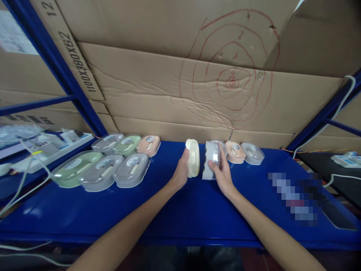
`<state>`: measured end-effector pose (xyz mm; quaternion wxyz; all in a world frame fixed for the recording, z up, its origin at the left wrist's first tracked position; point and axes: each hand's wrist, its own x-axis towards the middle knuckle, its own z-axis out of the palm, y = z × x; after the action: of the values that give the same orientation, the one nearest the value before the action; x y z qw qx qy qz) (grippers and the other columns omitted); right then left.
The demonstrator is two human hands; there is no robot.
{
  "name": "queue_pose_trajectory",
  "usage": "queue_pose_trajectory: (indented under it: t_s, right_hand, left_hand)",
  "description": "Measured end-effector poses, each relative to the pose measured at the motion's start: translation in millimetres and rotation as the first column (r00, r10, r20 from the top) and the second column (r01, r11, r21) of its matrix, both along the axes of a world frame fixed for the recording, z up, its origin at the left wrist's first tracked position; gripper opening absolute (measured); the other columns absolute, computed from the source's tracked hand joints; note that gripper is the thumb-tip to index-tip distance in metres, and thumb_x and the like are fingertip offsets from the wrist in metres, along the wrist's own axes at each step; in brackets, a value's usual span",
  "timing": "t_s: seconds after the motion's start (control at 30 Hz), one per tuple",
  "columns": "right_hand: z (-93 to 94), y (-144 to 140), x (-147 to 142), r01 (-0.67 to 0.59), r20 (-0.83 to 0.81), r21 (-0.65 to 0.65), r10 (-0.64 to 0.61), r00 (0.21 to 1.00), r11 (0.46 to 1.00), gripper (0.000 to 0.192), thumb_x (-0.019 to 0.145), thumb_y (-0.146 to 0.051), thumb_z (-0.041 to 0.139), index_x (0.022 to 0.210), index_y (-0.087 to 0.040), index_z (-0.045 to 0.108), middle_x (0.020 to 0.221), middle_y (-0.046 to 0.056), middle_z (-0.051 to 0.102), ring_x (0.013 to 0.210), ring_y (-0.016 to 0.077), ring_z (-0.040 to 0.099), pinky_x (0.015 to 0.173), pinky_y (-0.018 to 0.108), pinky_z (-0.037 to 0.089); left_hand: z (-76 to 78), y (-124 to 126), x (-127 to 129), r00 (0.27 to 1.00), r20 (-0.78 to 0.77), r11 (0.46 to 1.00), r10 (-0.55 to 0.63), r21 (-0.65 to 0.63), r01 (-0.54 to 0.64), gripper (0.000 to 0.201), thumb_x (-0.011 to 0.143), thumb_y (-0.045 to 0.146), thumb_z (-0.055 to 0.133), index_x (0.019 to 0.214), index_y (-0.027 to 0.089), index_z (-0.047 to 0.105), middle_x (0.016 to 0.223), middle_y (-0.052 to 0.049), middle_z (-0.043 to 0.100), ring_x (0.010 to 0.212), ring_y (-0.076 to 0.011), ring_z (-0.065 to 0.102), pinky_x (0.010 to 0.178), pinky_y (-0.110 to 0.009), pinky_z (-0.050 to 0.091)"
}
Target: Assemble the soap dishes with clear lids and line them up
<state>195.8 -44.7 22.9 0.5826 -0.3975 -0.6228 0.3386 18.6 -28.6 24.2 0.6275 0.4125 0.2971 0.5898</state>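
Left hand [180, 170] grips cream case [193, 157] upright, apparently.

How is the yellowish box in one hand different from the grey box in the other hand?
The cream box is pale yellow and sits in the left hand; the grey box is grey with a clear, shiny lid and sits in the right hand. The cream one looks smooth-edged, while the grey one has a wavy edge. Both stand on edge on the blue shelf, close together, and have the same rounded shape.

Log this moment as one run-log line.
left hand: holds cream case on edge | right hand: holds grey case on edge | cases apart | blue bench: six boxes left, two right
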Motion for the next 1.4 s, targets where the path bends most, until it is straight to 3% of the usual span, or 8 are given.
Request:
queue_pose_trajectory:
  t_s: [0.13,0.3,0.63,0.8,0.93,1.2,1.3,1.4]
  right_hand:
    - [-7.2,-10,-10,-0.012,0.106,0.088,0.002,0.994,0.996,0.098,0.102,-0.065,0.072,0.181,-0.034,0.023,0.188,0.009,0.026,0.174,0.0336,0.026,0.141,0.062,0.024]
    - [-14.6,-13,-11,0.0,0.177,0.129,-0.023,0.984,0.992,0.094,0.106,-0.061,0.068,0.182,-0.038,0.017,0.187,0.009,0.027,0.173,0.0375,0.027,0.139,0.068,0.027]
    - [-12.2,-19,-15,0.016,0.263,0.19,-0.066,0.962,0.982,0.096,0.108,-0.059,0.063,0.183,-0.034,0.009,0.188,0.012,0.024,0.175,0.0389,0.018,0.139,0.069,0.027]
    - [-13.1,-18,-11,-0.015,0.247,0.112,-0.013,0.969,0.994,0.088,0.112,-0.064,0.053,0.183,-0.037,0.008,0.19,0.007,0.016,0.177,0.0369,0.009,0.141,0.07,0.019]
    - [-10.1,-17,-10,-0.031,0.205,0.046,0.02,0.979,0.998,0.089,0.11,-0.067,0.055,0.183,-0.038,0.012,0.191,0.004,0.015,0.177,0.0353,0.011,0.142,0.067,0.015]
    - [2.5,-3,-5,0.003,-0.044,-0.061,-0.006,0.999,0.998,0.082,0.107,-0.077,0.048,0.177,-0.037,0.036,0.184,0.003,0.037,0.173,0.0355,0.029,0.141,0.065,0.022]
    - [3.0,-4,-4,0.0,-0.024,-0.05,-0.002,1.0,0.999,0.081,0.108,-0.075,0.048,0.178,-0.037,0.034,0.182,0.003,0.041,0.17,0.0378,0.035,0.138,0.066,0.03]
    - [-2.1,-9,-6,-0.015,0.065,0.003,0.015,0.998,1.0,0.082,0.108,-0.072,0.053,0.179,-0.038,0.03,0.186,0.003,0.033,0.173,0.0366,0.026,0.14,0.066,0.023]
  left_hand:
    - [-8.6,-14,10,0.982,-0.189,0.991,0.026,0.137,0.0,0.075,0.102,0.081,0.059,0.152,0.025,0.065,0.143,-0.013,0.077,0.142,-0.0369,0.066,0.125,-0.053,0.048]
    - [-12.5,-20,13,0.948,-0.312,0.98,0.066,0.199,-0.003,0.077,0.106,0.082,0.045,0.155,0.025,0.062,0.149,-0.014,0.073,0.147,-0.0371,0.062,0.128,-0.058,0.044]
    - [9.4,-31,13,0.878,-0.447,0.906,0.173,0.423,0.036,0.076,0.112,0.077,0.033,0.163,0.025,0.055,0.17,-0.015,0.055,0.159,-0.0342,0.05,0.135,-0.054,0.034]
    - [13.6,-33,13,0.879,-0.455,0.913,0.14,0.404,0.064,0.07,0.112,0.074,0.043,0.159,0.025,0.061,0.165,-0.015,0.06,0.153,-0.036,0.056,0.134,-0.054,0.035]
    - [7.7,-29,13,0.919,-0.385,0.941,0.088,0.335,0.051,0.064,0.109,0.071,0.057,0.152,0.025,0.068,0.157,-0.015,0.068,0.154,-0.0366,0.056,0.135,-0.053,0.033]
    - [-1.5,-12,12,0.998,-0.028,0.998,-0.057,-0.011,0.057,0.087,0.091,0.087,0.069,0.139,0.016,0.074,0.124,-0.016,0.083,0.131,-0.0395,0.073,0.115,-0.052,0.055]
    - [-0.2,-13,12,0.998,-0.036,0.999,-0.049,-0.016,0.049,0.088,0.091,0.087,0.069,0.143,0.017,0.072,0.123,-0.015,0.083,0.13,-0.0396,0.074,0.114,-0.052,0.056]
    - [-1.3,-18,12,0.987,-0.163,0.996,-0.012,0.083,0.025,0.08,0.098,0.083,0.063,0.149,0.021,0.069,0.135,-0.015,0.08,0.139,-0.0392,0.069,0.121,-0.053,0.051]
